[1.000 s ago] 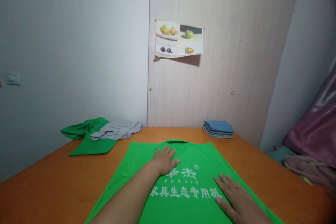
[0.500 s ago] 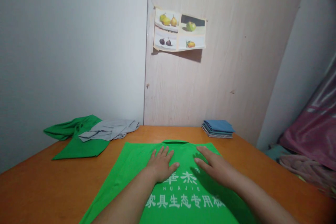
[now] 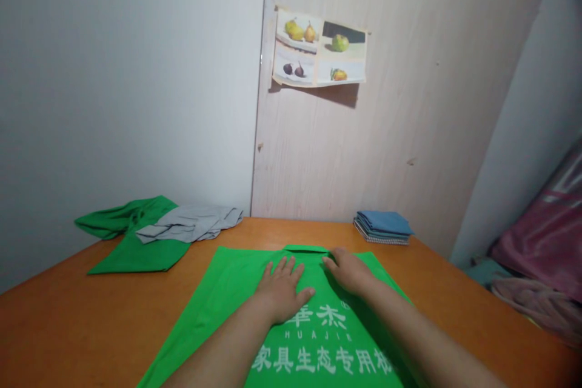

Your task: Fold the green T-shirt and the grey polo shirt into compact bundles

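A green cloth (image 3: 227,291) with white printed lettering lies spread out in front of me, its near end running out of view. At its far edge a narrow green strap (image 3: 305,248) lies across the middle. My left hand (image 3: 282,294) rests flat on the cloth left of centre, fingers spread and pointing away from me. My right hand (image 3: 350,270) is at the strap's right end, with fingers curled and thumb close to them on the cloth. The fingertips of that hand are partly hidden.
On the orange table (image 3: 82,327), another green cloth (image 3: 140,254) lies at the back left under a crumpled grey cloth (image 3: 191,224). A stack of folded cloths (image 3: 384,227) sits at the back right. A fruit picture sheet (image 3: 321,47) hangs on the wall; pink fabric (image 3: 545,236) is at far right.
My right hand has moved left and away from me to the strap's end, its fingers curling in. My left hand stays flat on the cloth. The view has shifted slightly.
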The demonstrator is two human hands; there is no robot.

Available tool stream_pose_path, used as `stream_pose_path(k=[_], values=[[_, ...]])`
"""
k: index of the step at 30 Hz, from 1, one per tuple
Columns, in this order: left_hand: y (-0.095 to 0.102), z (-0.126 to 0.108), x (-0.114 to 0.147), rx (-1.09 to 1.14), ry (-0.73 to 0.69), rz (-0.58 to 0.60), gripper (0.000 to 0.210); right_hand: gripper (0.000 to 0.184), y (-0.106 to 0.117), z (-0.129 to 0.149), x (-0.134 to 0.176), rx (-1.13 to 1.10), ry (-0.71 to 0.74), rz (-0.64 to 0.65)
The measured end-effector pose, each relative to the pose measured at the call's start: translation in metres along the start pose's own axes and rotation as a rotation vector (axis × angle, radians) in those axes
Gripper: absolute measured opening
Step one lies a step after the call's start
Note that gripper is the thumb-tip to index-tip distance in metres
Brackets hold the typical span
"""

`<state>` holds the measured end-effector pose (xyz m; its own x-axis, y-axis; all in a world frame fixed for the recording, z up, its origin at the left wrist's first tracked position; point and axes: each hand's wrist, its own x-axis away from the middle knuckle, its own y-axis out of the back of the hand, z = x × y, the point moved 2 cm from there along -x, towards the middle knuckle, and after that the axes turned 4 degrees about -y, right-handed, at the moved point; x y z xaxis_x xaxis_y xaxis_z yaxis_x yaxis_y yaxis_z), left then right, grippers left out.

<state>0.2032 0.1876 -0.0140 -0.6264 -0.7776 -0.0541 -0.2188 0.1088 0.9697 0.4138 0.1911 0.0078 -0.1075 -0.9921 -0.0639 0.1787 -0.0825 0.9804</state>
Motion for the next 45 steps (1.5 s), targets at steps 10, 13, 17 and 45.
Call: stream_pose_path(k=[10, 13, 17, 45], values=[[0.002, 0.001, 0.001, 0.033, 0.027, -0.013, 0.088, 0.072, -0.036, 0.036, -0.004, 0.004, 0.081, 0.124], [0.004, 0.007, 0.000, 0.013, 0.086, -0.064, 0.098, 0.074, -0.041, 0.032, -0.001, -0.001, 0.076, 0.107], [0.007, 0.019, -0.001, -0.029, 0.208, -0.086, 0.097, 0.074, -0.041, 0.031, -0.002, -0.004, 0.083, 0.099], [-0.003, 0.026, -0.012, -0.096, 0.103, -0.045, 0.078, 0.074, -0.038, 0.034, 0.001, -0.043, 0.076, 0.085]])
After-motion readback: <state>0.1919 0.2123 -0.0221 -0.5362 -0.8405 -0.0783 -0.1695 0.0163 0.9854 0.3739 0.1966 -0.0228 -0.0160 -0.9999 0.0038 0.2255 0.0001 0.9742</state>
